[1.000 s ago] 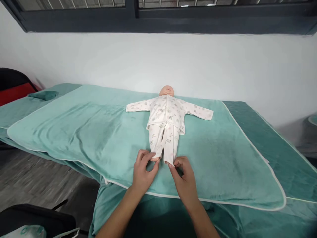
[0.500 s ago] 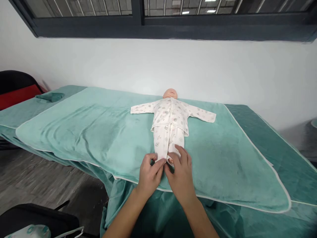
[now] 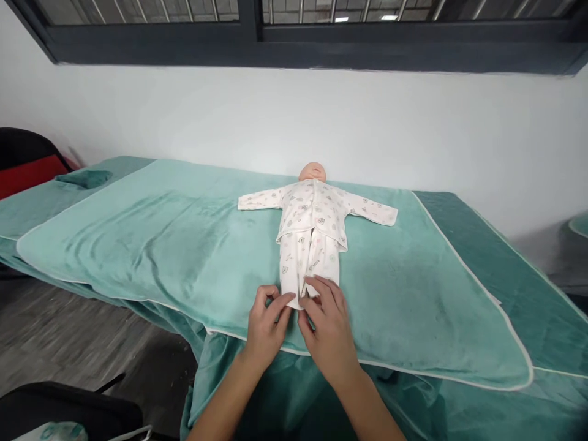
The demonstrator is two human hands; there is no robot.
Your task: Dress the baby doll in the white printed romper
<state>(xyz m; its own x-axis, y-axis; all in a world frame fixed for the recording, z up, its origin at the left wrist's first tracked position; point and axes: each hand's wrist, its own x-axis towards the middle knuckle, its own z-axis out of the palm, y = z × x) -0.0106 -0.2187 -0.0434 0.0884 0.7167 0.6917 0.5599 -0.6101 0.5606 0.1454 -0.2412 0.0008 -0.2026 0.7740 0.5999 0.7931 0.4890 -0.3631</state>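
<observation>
A baby doll (image 3: 313,171) lies on its back, arms stretched out to both sides, in a white printed long-sleeved top (image 3: 303,205) and matching trousers (image 3: 290,260). At the hem of the left trouser leg my left hand (image 3: 267,324) pinches the cloth between thumb and fingertips. My right hand (image 3: 327,327) has its thumb and index finger closed on that hem's inner corner, while its other fingers bend over the right trouser leg's end. The doll's feet are hidden by cloth and fingers.
A light green blanket (image 3: 206,245) with white edging is spread under the doll, over a darker green cover (image 3: 459,214). Behind it rises a white wall (image 3: 294,116) with a dark window frame (image 3: 294,49). A black chair (image 3: 68,404) stands at lower left.
Both hands have shifted slightly left in view. My right hand has moved from the right leg's hem opening towards the inner corner of the left hem, its fingers now further left.
</observation>
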